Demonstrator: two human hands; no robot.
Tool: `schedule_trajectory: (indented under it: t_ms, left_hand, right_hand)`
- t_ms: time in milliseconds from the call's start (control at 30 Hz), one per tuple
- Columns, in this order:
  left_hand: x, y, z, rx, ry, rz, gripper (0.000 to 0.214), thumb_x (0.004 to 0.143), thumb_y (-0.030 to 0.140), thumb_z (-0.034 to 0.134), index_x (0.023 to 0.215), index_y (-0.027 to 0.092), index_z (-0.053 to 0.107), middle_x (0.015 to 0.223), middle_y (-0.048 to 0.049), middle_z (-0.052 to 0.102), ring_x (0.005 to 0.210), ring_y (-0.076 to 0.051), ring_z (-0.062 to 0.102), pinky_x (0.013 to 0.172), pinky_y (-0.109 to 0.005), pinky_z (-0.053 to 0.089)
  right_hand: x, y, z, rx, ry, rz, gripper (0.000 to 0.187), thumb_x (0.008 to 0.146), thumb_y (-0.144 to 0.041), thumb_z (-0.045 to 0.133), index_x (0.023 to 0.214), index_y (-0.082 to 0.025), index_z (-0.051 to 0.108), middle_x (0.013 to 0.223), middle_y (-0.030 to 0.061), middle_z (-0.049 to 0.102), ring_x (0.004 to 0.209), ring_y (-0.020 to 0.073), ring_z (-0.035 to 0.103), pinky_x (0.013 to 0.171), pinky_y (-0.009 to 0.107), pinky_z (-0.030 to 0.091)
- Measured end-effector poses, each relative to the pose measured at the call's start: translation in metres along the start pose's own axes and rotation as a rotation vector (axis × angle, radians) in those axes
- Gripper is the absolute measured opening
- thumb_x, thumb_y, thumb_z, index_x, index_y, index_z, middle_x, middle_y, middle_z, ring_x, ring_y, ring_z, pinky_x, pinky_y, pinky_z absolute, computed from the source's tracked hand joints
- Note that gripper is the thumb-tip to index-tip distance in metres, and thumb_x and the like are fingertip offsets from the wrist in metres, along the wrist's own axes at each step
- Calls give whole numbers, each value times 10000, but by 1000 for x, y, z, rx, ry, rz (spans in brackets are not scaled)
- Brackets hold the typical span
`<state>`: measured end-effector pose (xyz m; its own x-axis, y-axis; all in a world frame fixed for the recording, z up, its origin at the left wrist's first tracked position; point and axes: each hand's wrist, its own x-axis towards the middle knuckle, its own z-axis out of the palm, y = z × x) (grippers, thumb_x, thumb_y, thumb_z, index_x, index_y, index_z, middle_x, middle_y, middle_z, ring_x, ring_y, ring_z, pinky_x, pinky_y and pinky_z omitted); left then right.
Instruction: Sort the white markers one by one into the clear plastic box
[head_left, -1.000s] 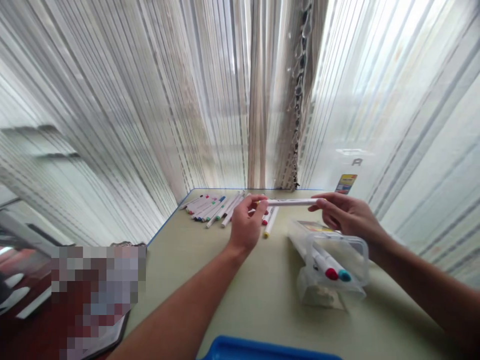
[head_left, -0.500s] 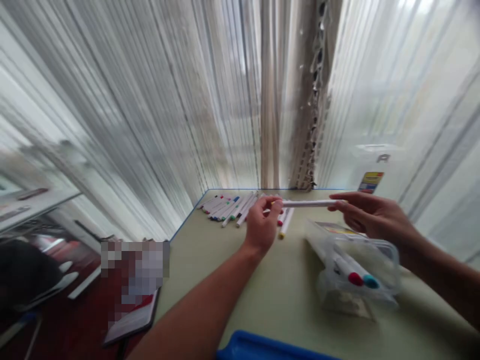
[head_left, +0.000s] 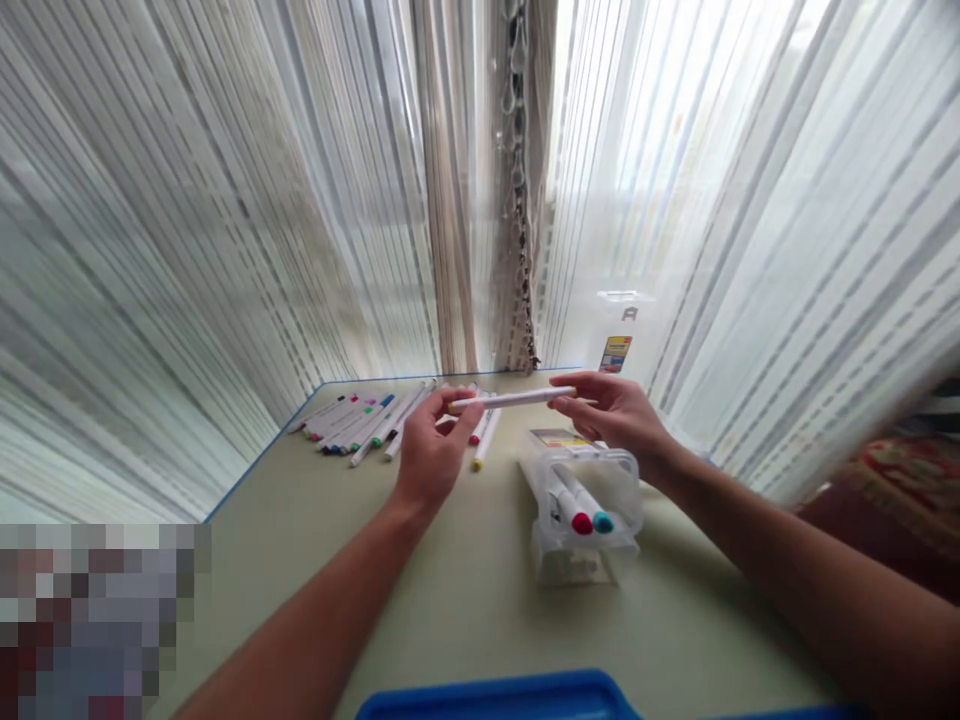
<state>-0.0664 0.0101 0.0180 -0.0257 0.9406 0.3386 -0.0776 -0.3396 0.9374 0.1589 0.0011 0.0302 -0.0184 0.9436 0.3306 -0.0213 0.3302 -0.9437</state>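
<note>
At the bottom edge of the frame lies a blue plastic tray, on a pale green tabletop. Right of centre rests a clear plastic box, its open end toward the viewer, showing a marker's red end and another's teal end. Just beyond, at mid-frame, a white marker with yellow ends is held nearly level in the air: the left hand pinches one end between thumb and fingers, and the right hand pinches the other. Light, even pressure near both ends should keep it steady; the right wrist would do well to stay off the box rim. Farther left, loose white markers lie fanned out before a sheer striped curtain.

The left hand hides part of that spread. The tray is cut off, the barrel's print is unreadable, and the lower-left corner is pixelated.
</note>
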Motion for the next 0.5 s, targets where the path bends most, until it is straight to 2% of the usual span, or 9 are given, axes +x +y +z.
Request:
schedule_trajectory:
  t_ms: [300, 500]
  left_hand:
    - [-2, 2, 0, 6, 1, 16, 367, 750, 367, 785, 1013, 134, 677, 790, 4, 625, 478, -35, 457, 397, -161, 375]
    - [-1, 3, 0, -41, -8, 15, 333, 779, 362, 755, 992, 120, 670, 692, 36, 573, 436, -26, 425, 385, -158, 351]
  right_hand:
    - [2, 2, -1, 41, -20, 0, 382, 715, -363, 862, 1002, -141, 739, 666, -8, 634, 451, 53, 436, 403, 220, 298]
    - [2, 2, -1, 49, -39, -2, 369, 727, -364, 854, 990, -130, 744, 634, -13, 610, 458, 53, 433, 411, 217, 285]
